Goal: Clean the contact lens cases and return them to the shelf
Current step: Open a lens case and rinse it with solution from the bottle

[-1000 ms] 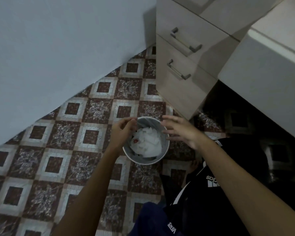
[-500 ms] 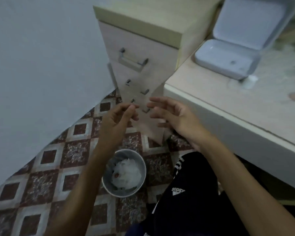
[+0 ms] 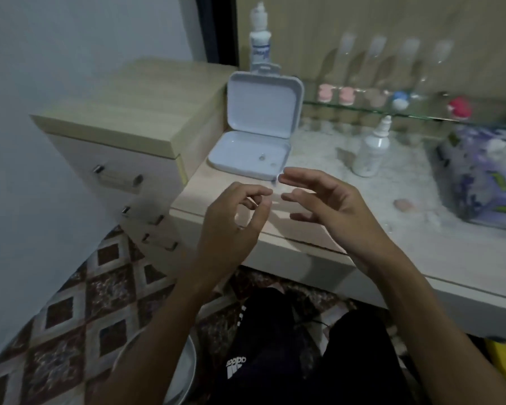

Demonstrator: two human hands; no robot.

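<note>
Two hands, both empty, hover over the front edge of the desk point(image 3: 465, 258). Drawer unit point(image 3: 123, 118) sits at the left, touching the desk. Tissue pack point(image 3: 485, 176) lies at the far right.

White box point(image 3: 254, 141) sits open at the desk's left end, lid upright against the tall bottle point(image 3: 259, 45) behind it. Tray is wet-looking with a couple of drops, no case in it as far as I can tell. Small bottle point(image 3: 373, 150) stands just right of the box.

Left hand point(image 3: 231, 226): fingers curled, thumb near index, nothing visibly pinched. Right hand point(image 3: 333, 206): fingers extended and relaxed, apart from the left hand, touching nothing.

Lens cases are on the glass shelf point(image 3: 377, 108) at the back: pink pair point(image 3: 336, 95), a blue-and-white one point(image 3: 400, 100), a red one point(image 3: 459, 108). Blurred, so the count is uncertain. Can't tell which are already cleaned.

Step in hand, my read: reach for the next case. Advice:
- go over the small bottle, not through it; it's tall and would tip easily
- take one case at a time and pinch its body, not the caps
- mind the glass edge on the way in
- work over the open tray so drips land there
</note>
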